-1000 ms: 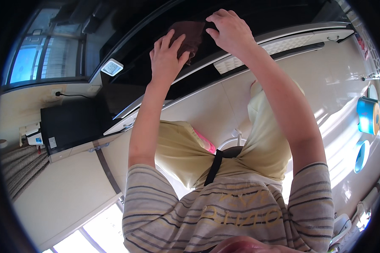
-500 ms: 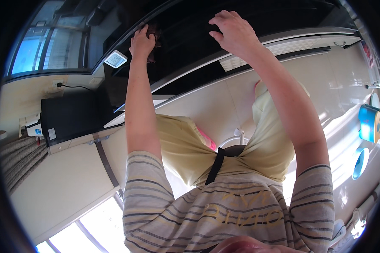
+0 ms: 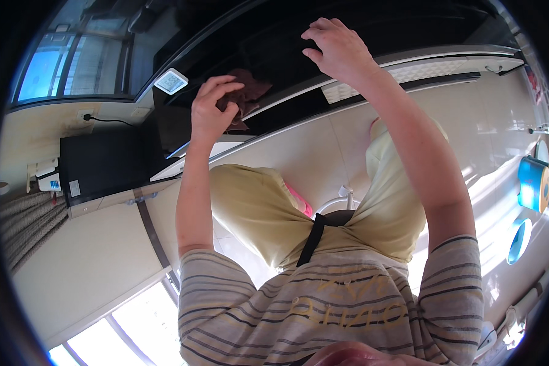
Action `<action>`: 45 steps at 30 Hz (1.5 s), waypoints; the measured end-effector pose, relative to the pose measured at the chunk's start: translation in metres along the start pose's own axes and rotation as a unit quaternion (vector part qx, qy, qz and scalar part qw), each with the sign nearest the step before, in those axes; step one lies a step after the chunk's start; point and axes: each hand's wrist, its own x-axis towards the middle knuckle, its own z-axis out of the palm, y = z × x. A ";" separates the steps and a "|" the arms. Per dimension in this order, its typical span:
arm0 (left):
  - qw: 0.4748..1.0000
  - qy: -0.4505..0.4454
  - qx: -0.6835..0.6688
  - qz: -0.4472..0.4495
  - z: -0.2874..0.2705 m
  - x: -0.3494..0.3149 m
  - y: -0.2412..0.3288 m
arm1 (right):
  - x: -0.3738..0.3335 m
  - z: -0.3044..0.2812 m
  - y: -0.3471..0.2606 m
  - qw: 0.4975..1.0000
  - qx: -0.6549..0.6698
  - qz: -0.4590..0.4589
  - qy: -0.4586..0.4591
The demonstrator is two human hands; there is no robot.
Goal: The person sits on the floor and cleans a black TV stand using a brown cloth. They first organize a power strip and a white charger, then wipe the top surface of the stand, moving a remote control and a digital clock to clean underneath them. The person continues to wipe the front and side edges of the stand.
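Observation:
A crumpled dark reddish-brown cloth [image 3: 245,91] lies at the left of the glossy black surface [image 3: 280,46], close to its pale front edge. My left hand [image 3: 212,111] is on the cloth, with fingers and thumb curled round its left side. Part of the cloth is hidden by that hand. Farther right, my right hand [image 3: 340,50] is over the black surface, its thumb apart from its loosely bent fingers. Nothing shows in it.
A small white digital display [image 3: 171,81] stands left of the cloth. A black box-like unit [image 3: 107,171] and a cable [image 3: 110,121] are further left. A white textured panel [image 3: 402,76] runs below the front edge. Blue tubs [image 3: 529,183] stand on the floor at right.
My left hand has drawn nearer to me along the black surface with the cloth, which shows more fully now. The right hand has barely moved.

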 end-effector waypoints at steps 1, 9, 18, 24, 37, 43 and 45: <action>0.999 0.035 -0.020 -0.014 -0.003 0.011 0.008 | 0.000 0.000 0.001 1.000 -0.001 0.000 0.000; 0.982 -0.010 0.184 -0.035 0.051 0.063 0.020 | -0.004 -0.023 -0.003 0.998 -0.026 0.058 -0.023; 0.987 -0.027 0.128 -0.093 0.123 0.162 0.014 | -0.007 -0.036 0.016 0.994 -0.043 0.098 -0.029; 0.983 0.076 0.117 0.116 0.184 0.171 0.046 | -0.005 -0.038 0.041 0.990 -0.048 0.123 0.055; 0.985 0.050 0.161 -0.018 0.029 -0.009 -0.019 | -0.016 -0.040 0.039 0.992 0.013 0.113 0.056; 0.982 0.132 0.110 -0.078 -0.016 -0.012 -0.016 | -0.013 -0.031 0.006 0.991 0.106 0.067 0.050; 0.983 0.167 0.071 -0.020 -0.004 0.024 0.021 | -0.009 -0.033 -0.004 0.985 0.142 0.053 0.077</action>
